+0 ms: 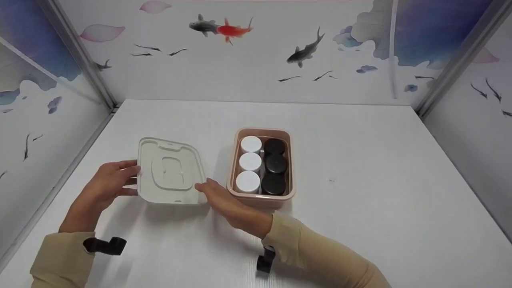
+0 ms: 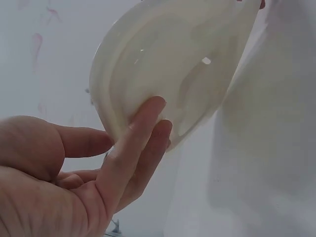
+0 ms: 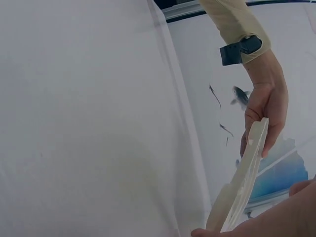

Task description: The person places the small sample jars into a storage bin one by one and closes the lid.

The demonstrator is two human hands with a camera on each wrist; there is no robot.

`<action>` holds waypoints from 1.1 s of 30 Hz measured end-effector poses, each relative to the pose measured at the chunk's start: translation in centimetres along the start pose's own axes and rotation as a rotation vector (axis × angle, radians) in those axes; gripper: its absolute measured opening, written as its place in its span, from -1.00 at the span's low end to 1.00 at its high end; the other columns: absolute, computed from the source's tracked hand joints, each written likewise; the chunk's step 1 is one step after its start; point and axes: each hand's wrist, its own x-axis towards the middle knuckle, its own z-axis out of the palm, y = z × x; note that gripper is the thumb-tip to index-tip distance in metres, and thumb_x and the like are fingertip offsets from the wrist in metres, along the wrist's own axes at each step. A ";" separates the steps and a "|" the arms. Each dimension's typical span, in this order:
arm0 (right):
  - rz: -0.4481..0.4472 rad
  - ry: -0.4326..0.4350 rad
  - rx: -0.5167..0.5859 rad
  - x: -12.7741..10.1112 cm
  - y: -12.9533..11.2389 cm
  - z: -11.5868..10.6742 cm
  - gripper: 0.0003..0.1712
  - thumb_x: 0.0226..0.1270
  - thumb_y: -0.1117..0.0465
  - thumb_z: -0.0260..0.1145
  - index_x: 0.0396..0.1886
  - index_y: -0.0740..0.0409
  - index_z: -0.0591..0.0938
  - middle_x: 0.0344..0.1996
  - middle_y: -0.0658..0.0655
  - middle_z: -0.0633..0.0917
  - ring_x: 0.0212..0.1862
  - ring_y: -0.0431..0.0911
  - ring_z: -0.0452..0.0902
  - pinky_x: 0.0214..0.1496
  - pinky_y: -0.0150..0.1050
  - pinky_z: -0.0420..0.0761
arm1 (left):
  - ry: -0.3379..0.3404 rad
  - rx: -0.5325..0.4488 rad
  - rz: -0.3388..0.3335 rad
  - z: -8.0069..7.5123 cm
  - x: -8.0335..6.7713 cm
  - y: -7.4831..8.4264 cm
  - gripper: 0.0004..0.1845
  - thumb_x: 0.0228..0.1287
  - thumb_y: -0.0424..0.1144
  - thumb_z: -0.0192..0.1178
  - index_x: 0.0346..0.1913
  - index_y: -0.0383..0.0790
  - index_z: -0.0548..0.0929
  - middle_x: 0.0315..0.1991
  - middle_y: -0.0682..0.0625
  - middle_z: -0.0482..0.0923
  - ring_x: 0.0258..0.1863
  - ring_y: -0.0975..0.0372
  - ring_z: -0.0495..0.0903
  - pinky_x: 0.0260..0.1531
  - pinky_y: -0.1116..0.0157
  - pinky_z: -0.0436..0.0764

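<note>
A pale translucent plastic lid (image 1: 150, 170) is held above the table, left of a pink box. My left hand (image 1: 105, 182) pinches its left edge; in the left wrist view the thumb is on one side and the fingers (image 2: 133, 153) on the other. At the lid's right edge my right hand (image 1: 230, 204) grips it, thumb on the upper face, other fingers mostly hidden. Inside the uncovered pink box (image 1: 292, 168) stand two rows of round-topped containers, white ones (image 1: 250, 162) at left and black ones (image 1: 276, 164) at right. The right wrist view shows the lid (image 3: 244, 170) edge-on between both hands.
The white table (image 1: 360, 160) is bordered by upright panels (image 1: 256, 80) printed with fish and lotus leaves. Metal posts (image 1: 444, 60) stand at the back corners. Black devices (image 1: 106, 246) are worn at both sleeve cuffs.
</note>
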 end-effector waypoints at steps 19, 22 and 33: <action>-0.160 -0.156 0.347 -1.2 -8.8 -4.3 -0.40 0.51 -0.01 0.15 0.42 0.15 0.38 0.44 0.17 0.37 0.49 0.10 0.31 0.25 0.03 0.66 | 0.079 0.078 0.071 4.7 -1.8 6.9 -0.36 0.58 -0.14 -0.01 0.47 -0.55 0.20 0.31 -0.49 0.42 0.18 -0.19 0.60 -0.22 0.21 0.80; -0.168 -0.166 0.317 -0.9 -10.2 -4.7 -0.41 0.52 0.04 0.15 0.44 0.16 0.37 0.46 0.20 0.34 0.49 0.12 0.30 0.22 0.04 0.67 | 0.073 0.075 0.073 5.4 -2.0 7.6 -0.39 0.57 -0.15 0.00 0.45 -0.53 0.24 0.29 -0.47 0.45 0.18 -0.18 0.61 -0.22 0.18 0.80; -0.094 -0.060 0.203 0.7 -11.5 -3.0 -0.29 0.44 0.20 0.26 0.50 0.26 0.27 0.40 0.20 0.45 0.42 0.07 0.41 0.07 -0.08 0.76 | 0.084 0.155 0.109 7.6 -2.4 9.9 -0.46 0.52 -0.19 0.06 0.39 -0.49 0.39 0.27 -0.42 0.50 0.16 -0.18 0.63 -0.27 0.20 0.80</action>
